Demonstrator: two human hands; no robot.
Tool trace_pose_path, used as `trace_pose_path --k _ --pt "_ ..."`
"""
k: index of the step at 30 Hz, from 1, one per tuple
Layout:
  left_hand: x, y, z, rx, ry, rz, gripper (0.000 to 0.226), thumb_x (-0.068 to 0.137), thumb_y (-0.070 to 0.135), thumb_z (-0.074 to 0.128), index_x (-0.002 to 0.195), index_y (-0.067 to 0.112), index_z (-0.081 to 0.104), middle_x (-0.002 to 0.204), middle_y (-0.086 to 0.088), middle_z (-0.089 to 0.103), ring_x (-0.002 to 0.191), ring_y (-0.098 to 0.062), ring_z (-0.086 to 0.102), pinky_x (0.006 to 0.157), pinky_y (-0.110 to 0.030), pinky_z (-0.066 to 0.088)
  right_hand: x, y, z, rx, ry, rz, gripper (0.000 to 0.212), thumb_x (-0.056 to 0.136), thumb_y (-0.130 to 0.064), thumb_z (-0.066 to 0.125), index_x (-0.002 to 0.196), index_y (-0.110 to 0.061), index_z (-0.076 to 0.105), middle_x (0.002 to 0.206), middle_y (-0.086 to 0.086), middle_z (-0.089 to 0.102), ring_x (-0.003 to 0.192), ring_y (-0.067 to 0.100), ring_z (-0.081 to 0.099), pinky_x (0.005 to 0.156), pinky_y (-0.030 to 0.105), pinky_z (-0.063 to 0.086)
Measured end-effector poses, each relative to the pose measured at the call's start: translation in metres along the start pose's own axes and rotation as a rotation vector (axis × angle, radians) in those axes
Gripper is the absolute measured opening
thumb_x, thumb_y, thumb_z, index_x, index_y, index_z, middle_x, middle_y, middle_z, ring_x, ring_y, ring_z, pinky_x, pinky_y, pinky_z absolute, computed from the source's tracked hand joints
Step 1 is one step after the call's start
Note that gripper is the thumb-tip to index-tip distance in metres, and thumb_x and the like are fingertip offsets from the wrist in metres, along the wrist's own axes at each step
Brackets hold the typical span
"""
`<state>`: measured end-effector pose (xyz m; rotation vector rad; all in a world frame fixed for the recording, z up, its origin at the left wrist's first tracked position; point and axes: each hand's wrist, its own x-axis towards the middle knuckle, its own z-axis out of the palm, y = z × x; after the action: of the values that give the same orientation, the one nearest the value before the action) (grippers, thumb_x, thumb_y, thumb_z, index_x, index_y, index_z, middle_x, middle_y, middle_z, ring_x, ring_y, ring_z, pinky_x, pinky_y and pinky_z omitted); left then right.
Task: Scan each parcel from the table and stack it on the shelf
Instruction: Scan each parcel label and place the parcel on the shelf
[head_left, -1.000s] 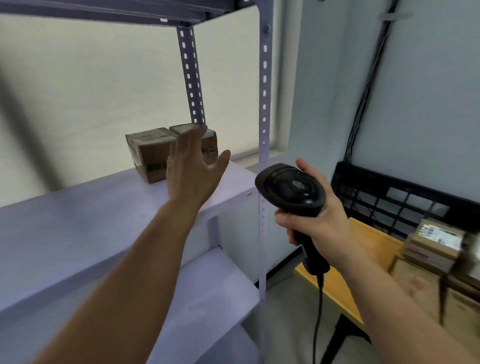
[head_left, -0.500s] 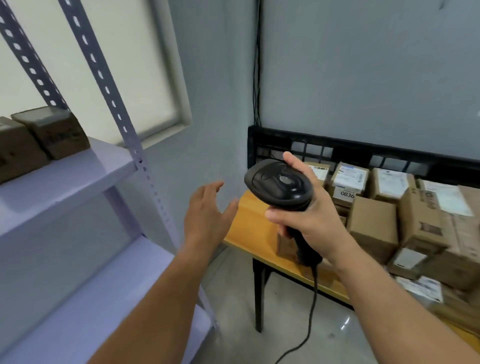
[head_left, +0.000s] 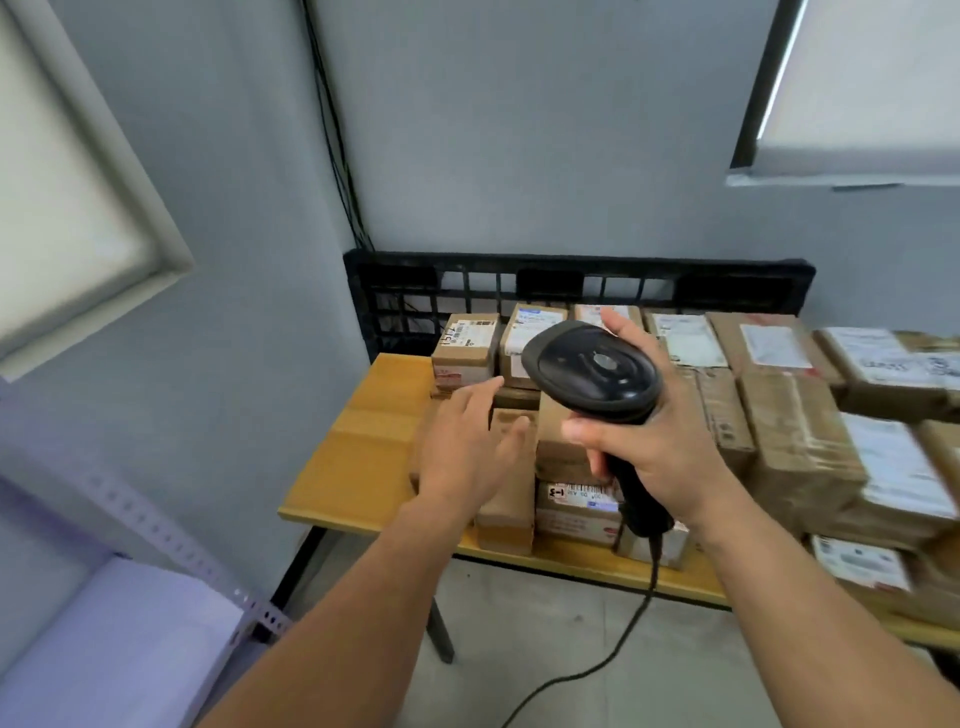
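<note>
Right hand (head_left: 655, 449) grips barcode scanner (head_left: 592, 370), poised for aiming; left hand (head_left: 466, 453), fingers spread and empty, hovers over a parcel (head_left: 506, 506) on the desk (head_left: 363, 447).

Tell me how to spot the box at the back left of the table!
Find the wooden table against the grey wall, with a black crate behind the parcels. In the back row, take the leftmost box. Unlike its neighbours, it has dark handwritten digits beside its white label.
</note>
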<state>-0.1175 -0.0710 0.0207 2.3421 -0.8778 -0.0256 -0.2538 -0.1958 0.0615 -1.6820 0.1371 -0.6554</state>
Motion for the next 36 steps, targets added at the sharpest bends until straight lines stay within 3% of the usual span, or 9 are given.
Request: trace_pose_path --k 2,5,12,18,24,28,31,33,36 --pt "0.010 0.011 0.013 0.028 -0.056 0.047 0.055 0.097 0.043 0.050 0.147 0.028 0.033 0.150 0.005 0.037 0.139 -0.014 0.030 0.112 -0.036 0.029 -0.001 0.001 -0.013 0.001 0.045 0.020 0.091 0.072 0.006 0.078 0.140 -0.042 0.039 0.129 0.011 0.055 0.054 0.017 0.063 0.047 0.031 0.055" --pt "0.028 0.027 0.035 0.066 -0.141 0.127 0.051 0.099 0.041 0.046 0.147 0.028 0.035 0.148 0.002 0.042 0.139 -0.018 0.032 0.111 -0.038 0.032 -0.004 0.002 -0.030 -0.005 0.116 0.049 0.093 0.067 -0.010 0.081 0.142 -0.045 0.039 0.122 0.016 0.058 0.051 0.024 0.061 0.045 0.034 0.053" --pt "0.058 0.044 0.083 0.258 -0.276 0.146 0.042 0.100 0.046 0.035 0.134 0.029 0.051 0.134 -0.001 0.053 0.125 -0.025 0.042 0.100 -0.042 0.040 -0.004 0.004 -0.060 -0.082 0.238 0.102 0.097 0.065 -0.012 0.087 0.142 -0.044 0.039 0.124 0.013 0.060 0.055 0.018 0.065 0.048 0.038 0.054" --pt "0.071 0.040 0.082 0.357 -0.270 -0.046 0.079 0.085 0.076 0.037 0.134 0.014 0.044 0.137 -0.012 0.045 0.126 -0.032 0.040 0.095 -0.045 0.044 -0.001 0.013 -0.063 -0.101 0.269 0.110 0.095 0.070 -0.004 0.083 0.144 -0.042 0.037 0.122 0.016 0.059 0.053 0.023 0.063 0.048 0.040 0.055" --pt "0.087 0.009 0.066 -0.010 -0.409 -0.371 0.084 0.079 0.071 0.047 0.150 0.035 0.019 0.146 -0.009 0.039 0.127 -0.034 0.044 0.096 -0.044 0.041 0.008 0.014 -0.056 -0.078 0.276 0.126 0.095 0.072 0.010 0.077 0.146 -0.037 0.037 0.124 0.010 0.058 0.050 0.025 0.061 0.046 0.036 0.055" --pt "0.090 -0.002 0.050 -0.260 -0.469 -0.455 0.074 0.088 0.050 0.055 0.152 0.035 0.021 0.145 -0.003 0.044 0.123 -0.028 0.049 0.090 -0.035 0.040 0.014 0.014 -0.046 -0.068 0.250 0.113 0.094 0.073 0.013 0.075 0.145 -0.035 0.037 0.121 0.013 0.059 0.046 0.022 0.059 0.045 0.032 0.053" --pt "0.085 -0.004 0.038 -0.547 -0.549 -0.611 0.071 0.088 0.040 0.063 0.149 0.034 0.026 0.128 -0.005 0.053 0.097 -0.021 0.058 0.070 -0.034 0.051 0.019 0.015 -0.038 -0.061 0.211 0.118 0.094 0.074 0.010 0.076 0.142 -0.042 0.037 0.122 0.017 0.057 0.050 0.018 0.061 0.047 0.031 0.053" --pt "0.081 -0.007 0.034 -0.630 -0.566 -0.641 0.074 0.086 0.030 0.066 0.148 0.034 0.025 0.122 -0.004 0.052 0.092 -0.020 0.056 0.057 -0.031 0.046 0.022 0.018 -0.035 -0.051 0.195 0.117 0.095 0.073 0.009 0.077 0.142 -0.043 0.038 0.125 0.017 0.056 0.051 0.017 0.061 0.047 0.033 0.052" --pt "0.081 -0.019 0.033 -0.786 -0.528 -0.583 0.084 0.080 0.016 0.070 0.146 0.038 0.023 0.126 -0.005 0.058 0.102 -0.026 0.057 0.065 -0.036 0.047 0.026 0.020 -0.032 -0.051 0.173 0.111 0.096 0.073 0.009 0.077 0.145 -0.042 0.037 0.126 0.017 0.056 0.053 0.018 0.062 0.047 0.034 0.051"
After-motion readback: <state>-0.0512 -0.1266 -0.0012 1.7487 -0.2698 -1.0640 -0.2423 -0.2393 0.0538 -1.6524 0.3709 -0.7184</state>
